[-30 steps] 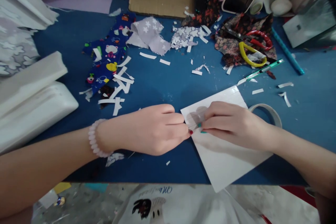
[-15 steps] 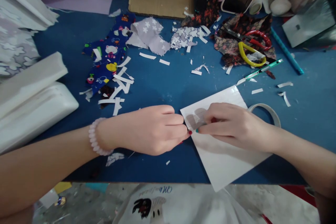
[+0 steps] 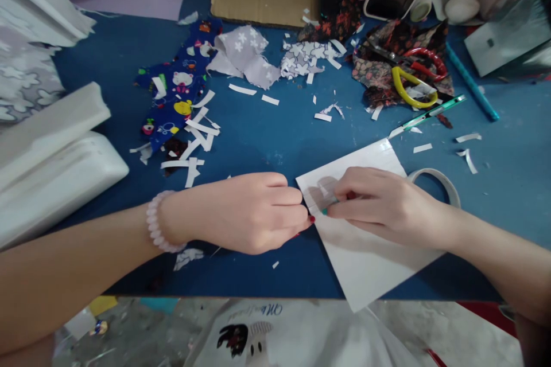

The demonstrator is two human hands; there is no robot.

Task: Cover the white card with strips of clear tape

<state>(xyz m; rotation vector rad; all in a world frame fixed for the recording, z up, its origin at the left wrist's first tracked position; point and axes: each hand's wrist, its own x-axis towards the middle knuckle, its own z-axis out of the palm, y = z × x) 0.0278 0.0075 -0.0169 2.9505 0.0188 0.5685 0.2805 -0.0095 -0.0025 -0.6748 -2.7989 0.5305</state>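
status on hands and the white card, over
Left hand, right hand: fingertips meet at white card's left corner. Card flat on blue table. Tape roll beside right wrist.

left wrist: pale pink bead bracelet point(image 3: 153, 230), round beads
left hand point(image 3: 253, 212) nails point(image 3: 311, 218): red polish
right hand point(image 3: 383, 206) nails point(image 3: 323, 211): teal-green polish
forearms point(image 3: 77, 264): both bare

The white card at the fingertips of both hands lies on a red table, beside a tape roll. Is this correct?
No: the head view shows a blue table, not red. The white card does lie at the fingertips of the left hand and right hand, beside the tape roll.
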